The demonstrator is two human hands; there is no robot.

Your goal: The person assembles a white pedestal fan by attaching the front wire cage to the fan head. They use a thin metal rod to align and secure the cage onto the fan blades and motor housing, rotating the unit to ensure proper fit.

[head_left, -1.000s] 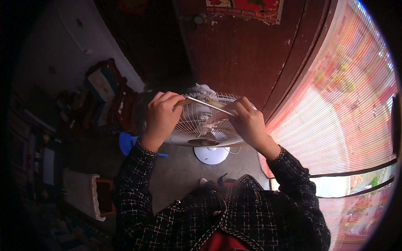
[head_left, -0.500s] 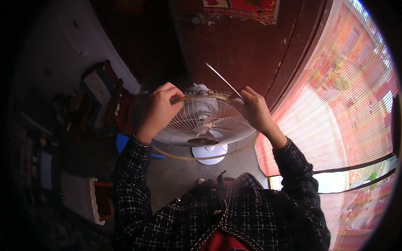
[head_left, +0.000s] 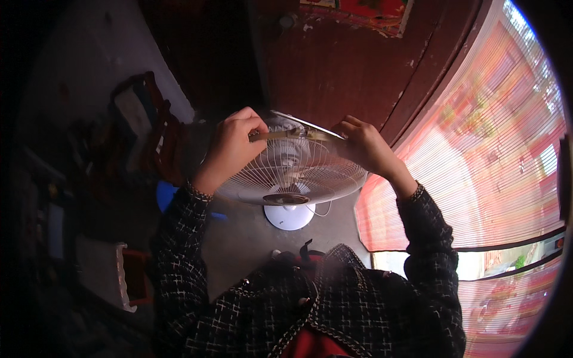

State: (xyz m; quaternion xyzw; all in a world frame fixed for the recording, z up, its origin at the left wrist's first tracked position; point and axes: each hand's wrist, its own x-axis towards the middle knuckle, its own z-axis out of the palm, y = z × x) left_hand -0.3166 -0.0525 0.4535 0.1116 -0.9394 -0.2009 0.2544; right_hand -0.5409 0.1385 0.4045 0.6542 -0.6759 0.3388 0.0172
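Observation:
A floor fan with a round white wire grille (head_left: pixel 286 173) stands before me on a round white base (head_left: pixel 290 218). Along the grille's upper edge runs a beige rim band (head_left: pixel 274 135), with a small clasp (head_left: pixel 296 132) near its middle. My left hand (head_left: pixel 230 146) pinches this band left of the clasp. On the other side, my right hand (head_left: pixel 370 146) has its fingers closed around a thin silver rod (head_left: pixel 307 124), like a screwdriver shaft; any handle is hidden. The rod slants up leftward, its tip just above the clasp. The right fingers are also close to the band.
A dark red door (head_left: pixel 334 71) stands behind the fan. Striped, see-through curtain (head_left: pixel 430 197) hangs at the right. To the left are wooden chairs (head_left: pixel 158 143), something blue (head_left: pixel 166 196) on the floor and a cloth-covered stool (head_left: pixel 122 277). A cord (head_left: pixel 327 210) lies by the base.
The rod has swung down to the left, from pointing well above the grille to lying low across the clasp. The band's loose lower loop no longer shows below the grille.

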